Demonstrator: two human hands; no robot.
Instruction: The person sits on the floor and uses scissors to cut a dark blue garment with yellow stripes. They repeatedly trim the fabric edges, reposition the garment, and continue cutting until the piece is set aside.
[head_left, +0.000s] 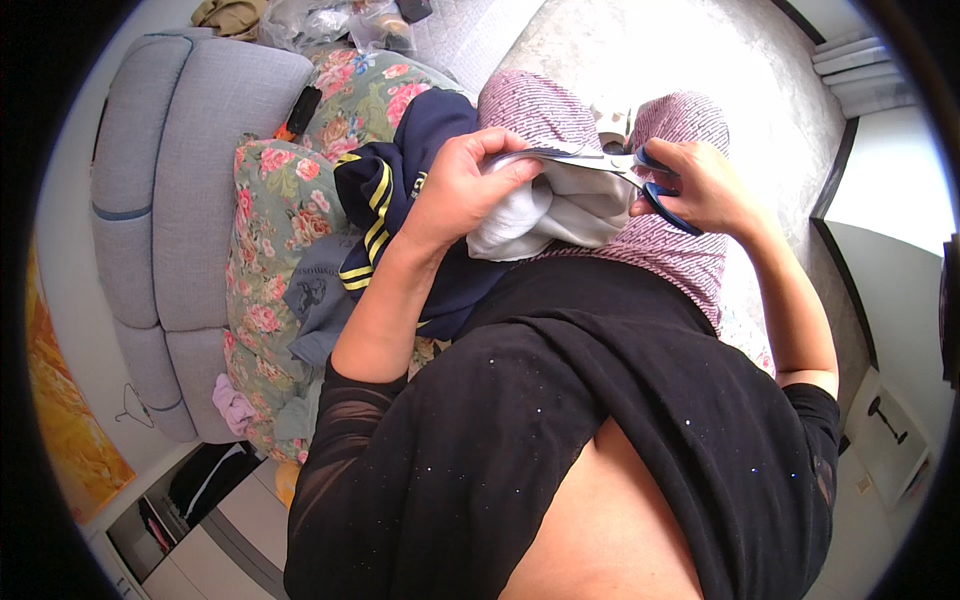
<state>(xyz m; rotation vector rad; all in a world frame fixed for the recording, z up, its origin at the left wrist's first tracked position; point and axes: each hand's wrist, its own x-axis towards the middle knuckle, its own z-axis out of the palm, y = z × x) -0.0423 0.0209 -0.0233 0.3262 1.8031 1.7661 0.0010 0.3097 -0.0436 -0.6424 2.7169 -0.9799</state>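
Observation:
My right hand (697, 180) grips a pair of scissors (619, 163) by its dark blue handles. The metal blades point left, with their tips close to the fingers of my left hand (480, 176). Between thumb and fingers, my left hand pinches an edge of white cloth (570, 210) that hangs over my lap. A strip of the cloth's edge lies along the blades; whether they cut into it, I cannot tell. A navy garment with yellow stripes (442, 142) lies left of my legs, partly behind my left forearm.
A grey upholstered headboard (225, 180) stands to the left of the flowered bedding (262, 262). On the bedding rest a grey-blue garment (319, 292) and a pink cloth (233, 405). A black-and-orange object (304, 111) lies by the headboard. Clear plastic bags (315, 26) sit at the far end.

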